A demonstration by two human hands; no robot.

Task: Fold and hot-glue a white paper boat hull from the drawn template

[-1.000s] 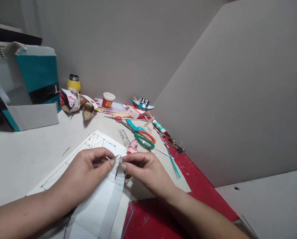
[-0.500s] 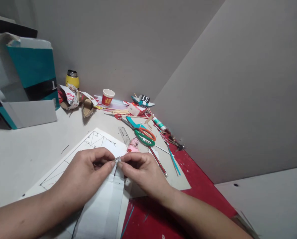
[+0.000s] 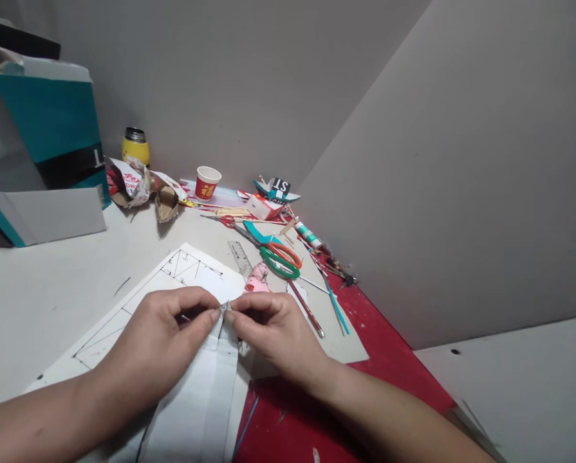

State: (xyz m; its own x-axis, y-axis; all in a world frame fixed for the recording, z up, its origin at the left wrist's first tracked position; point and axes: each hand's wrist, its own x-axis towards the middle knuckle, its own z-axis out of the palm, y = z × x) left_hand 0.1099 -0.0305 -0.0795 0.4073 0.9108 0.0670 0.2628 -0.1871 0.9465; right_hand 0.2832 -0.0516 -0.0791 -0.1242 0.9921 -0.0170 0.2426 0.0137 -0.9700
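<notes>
In the lower middle of the frame, the left hand (image 3: 167, 328) and the right hand (image 3: 273, 328) meet, and each pinches the top tip of a folded white paper strip (image 3: 205, 399) tight between thumb and finger. The strip lies on a sheet with drawn lines (image 3: 172, 276). It looks like the fold is being pressed at the tip, so the next move needs a soft, even touch or the paper may rip.

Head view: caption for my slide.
Left hand and right hand pinch a folded white card at its top, scissors beyond.
</notes>
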